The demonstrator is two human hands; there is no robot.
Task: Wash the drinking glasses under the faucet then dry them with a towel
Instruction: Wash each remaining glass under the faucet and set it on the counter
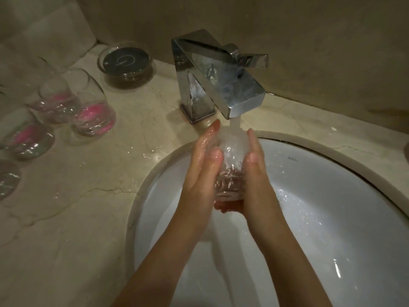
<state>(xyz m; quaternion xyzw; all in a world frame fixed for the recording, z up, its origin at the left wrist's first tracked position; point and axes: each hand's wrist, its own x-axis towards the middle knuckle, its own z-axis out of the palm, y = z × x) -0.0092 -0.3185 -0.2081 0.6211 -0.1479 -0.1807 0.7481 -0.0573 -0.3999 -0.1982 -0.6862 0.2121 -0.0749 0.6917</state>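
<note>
Drinking glass (230, 171) sits between both palms over the white sink basin (321, 207), directly under the chrome faucet (218, 85). Water stream (235, 124) runs from the spout onto the top of the glass and breaks into froth there, so the rim is hard to make out.

Left hand (202, 165): fingers straight, pressed flat against the left side of the glass, fingertips pointing up toward the spout. Right hand (257, 165): same posture on the right side, fingers extended along the wall of the glass. Fingertips are visible under the base of the glass (whose, I cannot tell). Both hands wet.

Marble countertop (77, 207) to the left carries water droplets near the basin edge. Standing on it, well apart from the sink: stemless glasses in a loose cluster, the nearest one (94, 109) with something pink showing at its base, a second (56, 98) touching or just beside it, a third (24, 138) toward the left edge of view. Behind them, near the wall corner, a clear round dish (126, 63) with a dark disc inside.
</note>
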